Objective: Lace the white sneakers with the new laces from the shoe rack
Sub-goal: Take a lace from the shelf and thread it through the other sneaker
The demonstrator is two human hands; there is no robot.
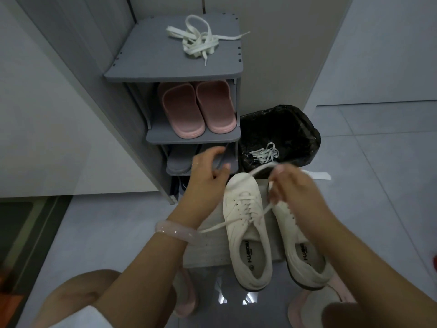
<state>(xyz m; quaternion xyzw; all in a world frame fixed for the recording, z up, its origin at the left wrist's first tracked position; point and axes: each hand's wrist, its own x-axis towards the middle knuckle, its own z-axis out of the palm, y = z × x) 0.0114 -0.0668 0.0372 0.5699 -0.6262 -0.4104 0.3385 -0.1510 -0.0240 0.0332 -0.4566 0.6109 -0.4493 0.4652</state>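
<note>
Two white sneakers (248, 228) stand side by side on a grey mat (208, 252) on the floor. Right hand (290, 185) pinches a white lace (257, 216) threaded through the left sneaker's eyelets. Left hand (208, 178) hovers above the toe, fingers loosely curled, holding nothing. Spare laces (201, 40) lie atop the rack (142, 67).

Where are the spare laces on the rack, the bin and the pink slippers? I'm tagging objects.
spare laces (201, 40): head view, middle of the tangle.
bin (307, 129): head view, black liner at its right rim.
pink slippers (182, 110): head view, left slipper's strap.
</note>
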